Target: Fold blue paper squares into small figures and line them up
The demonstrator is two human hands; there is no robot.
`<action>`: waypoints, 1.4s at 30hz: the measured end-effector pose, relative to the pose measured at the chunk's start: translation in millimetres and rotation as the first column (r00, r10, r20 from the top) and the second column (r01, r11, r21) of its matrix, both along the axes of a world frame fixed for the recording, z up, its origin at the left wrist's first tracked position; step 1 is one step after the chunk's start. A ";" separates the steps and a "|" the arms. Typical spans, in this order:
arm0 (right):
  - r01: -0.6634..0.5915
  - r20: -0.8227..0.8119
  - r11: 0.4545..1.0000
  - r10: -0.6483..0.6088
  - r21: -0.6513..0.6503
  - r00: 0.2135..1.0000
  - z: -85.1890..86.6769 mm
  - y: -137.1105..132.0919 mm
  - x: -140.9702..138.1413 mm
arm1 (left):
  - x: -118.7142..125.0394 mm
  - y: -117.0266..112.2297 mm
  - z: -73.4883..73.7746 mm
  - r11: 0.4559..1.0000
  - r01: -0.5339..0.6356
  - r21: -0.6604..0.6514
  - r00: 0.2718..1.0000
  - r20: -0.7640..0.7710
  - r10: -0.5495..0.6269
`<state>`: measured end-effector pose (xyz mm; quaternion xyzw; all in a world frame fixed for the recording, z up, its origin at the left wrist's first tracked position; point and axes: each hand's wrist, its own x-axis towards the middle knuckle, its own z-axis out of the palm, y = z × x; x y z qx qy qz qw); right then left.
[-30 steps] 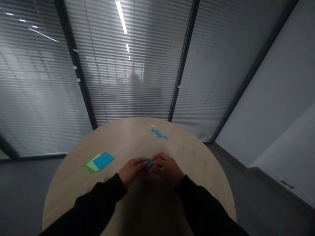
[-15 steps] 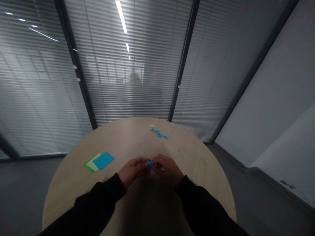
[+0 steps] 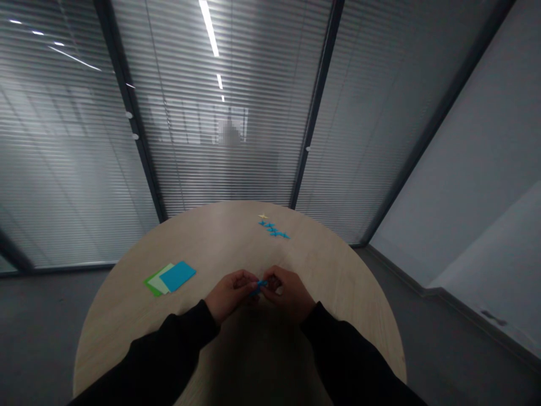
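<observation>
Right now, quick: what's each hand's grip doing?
Left hand: closed, holding a small blue paper strip.
Right hand: closed, holding the same strip.

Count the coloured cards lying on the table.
3: a green card, a pale green card and a blue card, overlapping at the left of the table. Others could be hidden beneath them.

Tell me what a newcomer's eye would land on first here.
At the front, the left hand and right hand pinch a blue paper piece over the round wooden table. Farther back lie small blue paper stars in a row, beside a pale yellow star. Left of the hands sit overlapping blue and green cards.
</observation>
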<state>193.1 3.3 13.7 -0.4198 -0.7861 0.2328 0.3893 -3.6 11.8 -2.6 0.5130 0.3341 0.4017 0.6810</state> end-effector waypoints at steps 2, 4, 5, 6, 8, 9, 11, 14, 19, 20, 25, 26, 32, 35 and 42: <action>0.003 -0.083 0.994 -0.012 -0.108 0.997 -0.6 -0.1 -1.2 | 0.2 -0.6 0.5 1.000 -0.010 0.028 1.000 -0.019 0.011; -0.017 -0.148 0.981 -0.012 -0.194 0.989 -1.6 0.4 -1.8 | 0.2 -1.3 1.0 0.998 -0.021 0.059 0.999 -0.042 0.024; -0.031 -0.166 0.974 -0.007 -0.224 0.986 -2.1 0.8 -1.8 | 0.2 -1.6 1.2 0.997 -0.027 0.070 0.998 -0.052 0.031; -0.043 -0.180 0.968 -0.003 -0.248 0.984 -2.5 1.2 -1.6 | 0.2 -1.9 1.6 0.997 -0.033 0.076 0.998 -0.058 0.038; -0.060 -0.206 0.953 -0.002 -0.295 0.978 -2.8 2.0 -0.9 | 0.5 -2.6 2.4 0.996 -0.043 0.082 0.997 -0.064 0.048; -0.066 -0.223 0.945 -0.008 -0.320 0.975 -2.7 2.3 -0.5 | 0.9 -3.0 3.0 0.995 -0.047 0.083 0.997 -0.063 0.052; -0.065 -0.253 0.929 -0.031 -0.364 0.967 -2.0 2.5 0.0 | 1.7 -3.8 4.4 0.996 -0.053 0.076 0.997 -0.056 0.057; -0.061 -0.263 0.915 -0.051 -0.400 0.963 -0.2 2.1 -0.5 | 2.7 -4.9 6.7 0.997 -0.057 0.050 0.997 -0.050 0.060; -0.063 -0.275 0.898 -0.066 -0.436 0.959 1.2 0.7 -2.9 | 2.5 -4.5 7.4 0.997 -0.069 0.020 0.996 -0.058 0.070; -0.064 -0.277 0.896 -0.067 -0.439 0.958 1.1 0.5 -3.3 | 2.4 -4.0 6.7 0.997 -0.073 0.020 0.996 -0.056 0.074; -0.083 -0.298 0.886 -0.064 -0.455 0.952 0.3 0.4 -3.8 | 2.9 -3.2 4.5 0.997 -0.078 0.009 0.996 -0.049 0.078; -0.087 -0.305 0.881 -0.067 -0.465 0.950 0.1 0.7 -3.8 | 3.0 -3.5 4.8 0.996 -0.087 0.012 0.995 -0.056 0.088; -0.111 -0.358 0.836 -0.107 -0.537 0.927 -0.9 3.6 -2.8 | 3.4 -6.1 6.9 0.995 -0.099 0.014 0.994 -0.042 0.099; -0.135 -0.347 0.809 -0.089 -0.571 0.934 -1.6 4.3 -0.1 | 3.2 -5.7 6.1 0.993 -0.116 -0.013 0.993 -0.019 0.116; -0.172 -0.347 0.828 -0.029 -0.533 0.937 -5.7 6.7 5.4 | 2.7 -4.3 5.6 0.997 -0.068 -0.043 0.998 0.014 0.069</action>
